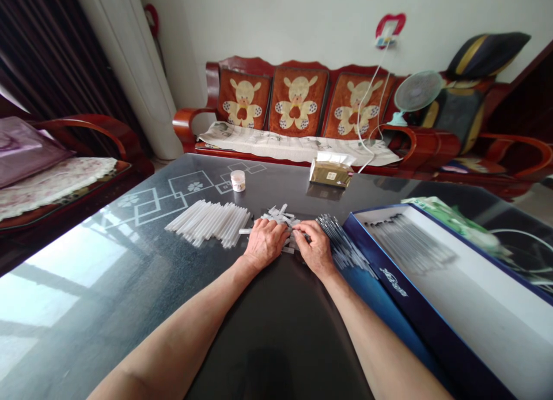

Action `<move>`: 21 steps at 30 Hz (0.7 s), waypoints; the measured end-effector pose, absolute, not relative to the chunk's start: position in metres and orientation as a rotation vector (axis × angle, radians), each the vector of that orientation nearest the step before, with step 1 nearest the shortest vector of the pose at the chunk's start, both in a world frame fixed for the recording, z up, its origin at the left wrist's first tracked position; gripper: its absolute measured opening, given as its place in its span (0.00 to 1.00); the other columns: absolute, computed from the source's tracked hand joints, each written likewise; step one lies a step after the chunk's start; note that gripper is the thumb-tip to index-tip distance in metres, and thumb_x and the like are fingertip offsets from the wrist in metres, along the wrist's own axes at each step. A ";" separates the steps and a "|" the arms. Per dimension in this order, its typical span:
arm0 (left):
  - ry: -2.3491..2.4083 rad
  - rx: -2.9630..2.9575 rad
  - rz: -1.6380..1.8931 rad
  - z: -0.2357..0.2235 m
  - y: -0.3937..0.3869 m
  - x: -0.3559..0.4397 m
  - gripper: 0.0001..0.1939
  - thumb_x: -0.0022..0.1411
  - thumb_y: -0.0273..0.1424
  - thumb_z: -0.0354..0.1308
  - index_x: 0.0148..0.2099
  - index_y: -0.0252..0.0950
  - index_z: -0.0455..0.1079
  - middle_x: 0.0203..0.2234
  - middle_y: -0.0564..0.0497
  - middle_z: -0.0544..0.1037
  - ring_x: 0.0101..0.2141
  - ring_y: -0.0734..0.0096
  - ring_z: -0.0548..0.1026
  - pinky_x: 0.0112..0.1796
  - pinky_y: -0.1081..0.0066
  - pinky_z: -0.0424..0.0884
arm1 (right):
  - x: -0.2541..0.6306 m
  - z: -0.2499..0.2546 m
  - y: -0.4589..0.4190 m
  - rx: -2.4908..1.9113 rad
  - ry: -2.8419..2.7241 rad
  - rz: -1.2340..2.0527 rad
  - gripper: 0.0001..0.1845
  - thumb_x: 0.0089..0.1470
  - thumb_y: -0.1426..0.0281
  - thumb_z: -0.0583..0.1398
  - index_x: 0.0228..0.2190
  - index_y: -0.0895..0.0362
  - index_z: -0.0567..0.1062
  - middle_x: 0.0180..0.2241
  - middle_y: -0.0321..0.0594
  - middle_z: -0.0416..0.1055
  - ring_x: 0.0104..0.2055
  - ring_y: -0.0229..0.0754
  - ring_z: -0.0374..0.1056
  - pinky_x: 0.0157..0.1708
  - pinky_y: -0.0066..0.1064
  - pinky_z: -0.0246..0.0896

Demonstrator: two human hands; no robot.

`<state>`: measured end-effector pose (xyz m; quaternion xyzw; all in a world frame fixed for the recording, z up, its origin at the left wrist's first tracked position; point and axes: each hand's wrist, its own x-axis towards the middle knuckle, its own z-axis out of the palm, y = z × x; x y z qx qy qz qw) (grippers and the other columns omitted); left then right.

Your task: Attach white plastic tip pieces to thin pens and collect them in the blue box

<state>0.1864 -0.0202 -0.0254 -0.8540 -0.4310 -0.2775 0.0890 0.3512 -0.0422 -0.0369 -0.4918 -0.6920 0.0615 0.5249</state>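
Observation:
My left hand (265, 241) is closed round a slim white tube (245, 231), whose end sticks out to the left of the fist. Close beside it, my right hand (314, 245) has its thumb and fingers pinched together. Whatever lies in that pinch is too small to make out. Under and behind both hands is a loose heap of short white plastic pieces (280, 214), partly hidden. A row of white tubes (209, 222) lies to the left. Right of my right hand is a bundle of thin dark-tipped, pen-like sticks (348, 247).
A blue-sided box (389, 279) with a white inside stands at the right, holding a row of clear dark-tipped sticks (408, 241). Green plastic packaging (458, 224) lies beyond it. Farther back on the dark table (142, 273) are a small white tub (238, 181) and a tissue pack (330, 172).

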 end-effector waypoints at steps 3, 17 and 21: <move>-1.298 -2.543 -0.824 -0.025 -0.020 0.186 0.17 0.70 0.38 0.45 0.41 0.37 0.73 0.29 0.48 0.76 0.35 0.63 0.70 0.41 0.63 0.61 | 0.351 -0.037 -0.044 -1.189 -1.670 0.178 0.07 0.54 0.71 0.58 0.36 0.54 0.76 0.40 0.42 0.72 0.42 0.42 0.70 0.42 0.35 0.68; -1.297 -2.559 -0.832 -0.027 -0.019 0.186 0.17 0.70 0.38 0.45 0.40 0.38 0.73 0.29 0.47 0.75 0.35 0.64 0.70 0.41 0.63 0.61 | 0.351 -0.037 -0.042 -1.166 -1.682 0.092 0.08 0.56 0.70 0.57 0.35 0.55 0.76 0.38 0.43 0.71 0.43 0.44 0.69 0.47 0.37 0.66; -1.288 -2.554 -0.833 -0.026 -0.020 0.186 0.17 0.70 0.38 0.45 0.40 0.37 0.73 0.29 0.48 0.75 0.34 0.63 0.70 0.41 0.63 0.61 | 0.350 -0.036 -0.044 -1.204 -1.657 0.106 0.10 0.55 0.69 0.58 0.39 0.56 0.75 0.41 0.45 0.71 0.46 0.46 0.69 0.48 0.39 0.66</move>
